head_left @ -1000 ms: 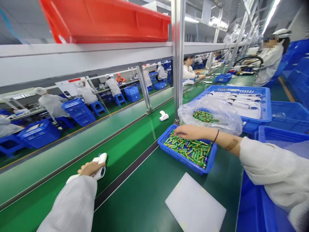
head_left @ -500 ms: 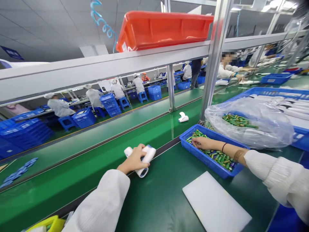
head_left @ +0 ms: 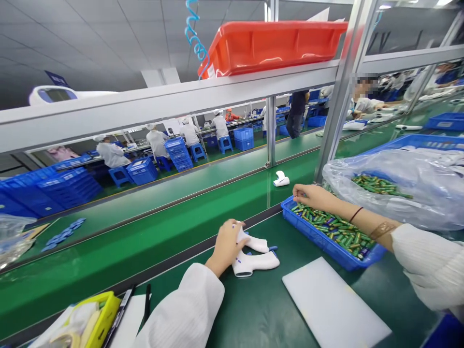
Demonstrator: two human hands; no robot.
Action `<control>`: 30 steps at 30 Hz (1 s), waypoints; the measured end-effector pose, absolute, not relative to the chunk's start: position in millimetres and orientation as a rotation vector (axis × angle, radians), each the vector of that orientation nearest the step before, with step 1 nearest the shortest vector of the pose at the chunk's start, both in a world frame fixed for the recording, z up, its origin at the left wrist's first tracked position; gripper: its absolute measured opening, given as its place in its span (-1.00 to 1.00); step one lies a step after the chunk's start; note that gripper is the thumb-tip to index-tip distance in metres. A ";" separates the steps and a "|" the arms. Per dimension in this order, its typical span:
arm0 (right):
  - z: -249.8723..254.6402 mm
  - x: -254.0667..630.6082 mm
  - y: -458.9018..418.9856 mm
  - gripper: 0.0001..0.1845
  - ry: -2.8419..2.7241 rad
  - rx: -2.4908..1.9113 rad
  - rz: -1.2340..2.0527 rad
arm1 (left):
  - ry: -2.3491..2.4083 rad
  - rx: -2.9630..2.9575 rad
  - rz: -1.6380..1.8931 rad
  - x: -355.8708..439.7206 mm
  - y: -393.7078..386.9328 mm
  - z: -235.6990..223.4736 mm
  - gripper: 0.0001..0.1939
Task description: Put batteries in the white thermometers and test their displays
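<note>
My left hand (head_left: 229, 245) is closed around two white gun-shaped thermometers (head_left: 257, 262) with blue details, at the near edge of the green conveyor. Their handles point to the right, and a small blue flap sticks out at one handle's end. My right hand (head_left: 306, 194) is above the far-left end of a blue bin (head_left: 328, 249) filled with green and some blue batteries (head_left: 337, 232). Its fingers are pinched together; whatever is between them is hidden. Beyond, another white thermometer (head_left: 281, 179) lies alone on the conveyor.
A white board (head_left: 335, 302) lies in front of me on the green tabletop (head_left: 250, 309). Plastic bagging (head_left: 416, 188) with more batteries is at right. A yellow basket (head_left: 105, 319) stands at lower left. A metal post (head_left: 340, 96) and a red tray (head_left: 271, 48) on a shelf are ahead.
My left hand has brought the thermometers from over the conveyor's edge right onto the tabletop. My right hand has risen from among the batteries to the bin's far rim. The view has shifted left.
</note>
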State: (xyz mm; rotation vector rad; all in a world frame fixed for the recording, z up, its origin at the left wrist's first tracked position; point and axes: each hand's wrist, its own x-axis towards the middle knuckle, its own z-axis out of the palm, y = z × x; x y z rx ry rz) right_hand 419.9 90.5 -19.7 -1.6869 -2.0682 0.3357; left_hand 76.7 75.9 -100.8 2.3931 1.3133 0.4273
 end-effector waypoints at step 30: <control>30.9 215.2 37.6 -0.84 -1.907 -0.399 0.656 | 0.755 0.760 1.723 -3.6 32.8 -14.5 -0.15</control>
